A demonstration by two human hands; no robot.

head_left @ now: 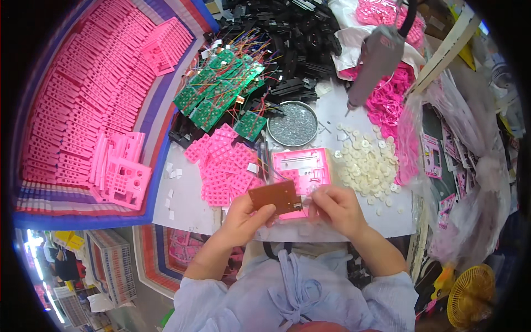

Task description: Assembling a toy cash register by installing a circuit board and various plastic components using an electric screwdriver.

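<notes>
Over table (191, 213), left hand (245, 220) grips brown board (275, 196) running sideways; right hand's (341, 210) hold unclear.

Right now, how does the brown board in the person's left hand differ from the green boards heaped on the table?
The brown board shows a plain brown face; the green boards show green ones. The brown board is held up, tilted, in the left hand, while the green boards lie overlapping in a heap. Coloured wires spread around the green boards; none stands out on the brown board. Both kinds are flat, straight-edged boards.
</notes>
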